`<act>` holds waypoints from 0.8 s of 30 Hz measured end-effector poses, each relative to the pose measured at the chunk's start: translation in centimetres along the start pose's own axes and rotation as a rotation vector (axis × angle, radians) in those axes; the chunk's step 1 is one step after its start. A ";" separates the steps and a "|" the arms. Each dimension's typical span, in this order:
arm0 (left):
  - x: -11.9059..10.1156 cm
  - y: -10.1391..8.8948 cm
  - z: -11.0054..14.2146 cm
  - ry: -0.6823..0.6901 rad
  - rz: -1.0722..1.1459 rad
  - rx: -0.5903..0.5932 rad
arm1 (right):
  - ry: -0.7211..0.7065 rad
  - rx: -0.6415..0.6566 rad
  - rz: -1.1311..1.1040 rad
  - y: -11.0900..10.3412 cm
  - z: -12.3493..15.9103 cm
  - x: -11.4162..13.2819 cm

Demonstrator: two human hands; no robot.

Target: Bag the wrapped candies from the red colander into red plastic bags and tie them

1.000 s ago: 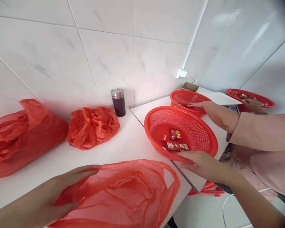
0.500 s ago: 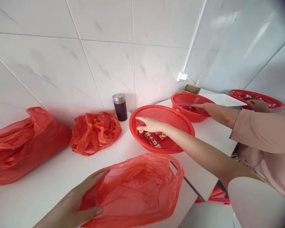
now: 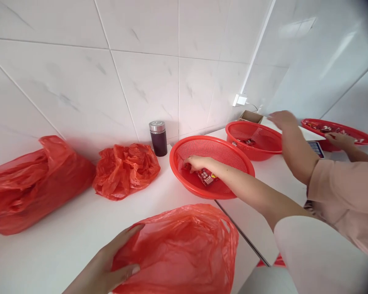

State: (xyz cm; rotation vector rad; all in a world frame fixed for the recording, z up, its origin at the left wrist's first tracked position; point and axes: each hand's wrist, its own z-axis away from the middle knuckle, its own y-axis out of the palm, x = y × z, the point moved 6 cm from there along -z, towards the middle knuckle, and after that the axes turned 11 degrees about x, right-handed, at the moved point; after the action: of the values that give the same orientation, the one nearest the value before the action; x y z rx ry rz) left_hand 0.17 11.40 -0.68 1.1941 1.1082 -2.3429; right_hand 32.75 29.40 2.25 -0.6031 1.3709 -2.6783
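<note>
My left hand (image 3: pixel 108 261) grips the near-left edge of a red plastic bag (image 3: pixel 184 253), thumb inside and fingers outside. The bag's mouth gapes upward, and nothing shows inside it. Down in a red mesh basket (image 3: pixel 174 167), my right hand (image 3: pixel 196 162) has its fingers curled round a small red snack packet (image 3: pixel 187 166), partly hidden by them. Beside that hand lie more snack packets (image 3: pixel 206 177), red with white lettering, one with a yellow patch. My right forearm crosses the basket's near-right rim.
Crumpled red bags (image 3: pixel 127 171) and a fuller red bag (image 3: pixel 37 188) lie left. A dark flask (image 3: pixel 158 139) stands by the wall. To the right, a co-worker's arms (image 3: pixel 300 155) reach over a second basket (image 3: pixel 257 153) and a third basket (image 3: pixel 364 139).
My right hand has gone lower into the basket, and its spread fingers have closed on a packet. The co-worker's nearer hand has lifted out of the second basket. My left hand keeps the bag.
</note>
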 end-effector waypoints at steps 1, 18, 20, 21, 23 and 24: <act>0.1 0.1 0.1 -0.002 0.029 0.023 | -0.005 -0.004 -0.007 -0.5 0.1 -0.1; -3.0 1.5 0.5 0.018 0.295 -0.009 | -0.844 -0.327 0.140 2.1 16.1 22.3; -3.3 1.8 0.6 0.011 0.320 0.019 | -0.830 -0.373 0.273 3.6 15.6 22.9; -3.3 1.9 0.7 0.009 0.318 0.026 | -0.831 -0.411 0.291 3.5 15.5 23.0; -3.4 2.0 0.6 0.021 0.296 0.036 | -0.875 -0.521 0.224 1.6 16.3 23.1; -3.3 2.0 0.5 0.023 0.283 0.041 | -0.900 -0.592 0.169 0.3 17.1 23.2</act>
State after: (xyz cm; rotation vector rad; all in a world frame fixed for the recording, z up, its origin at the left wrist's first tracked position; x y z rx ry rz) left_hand 3.04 9.37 1.12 1.3005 0.8386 -2.1505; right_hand 17.80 10.66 18.19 -1.4137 1.7197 -1.4607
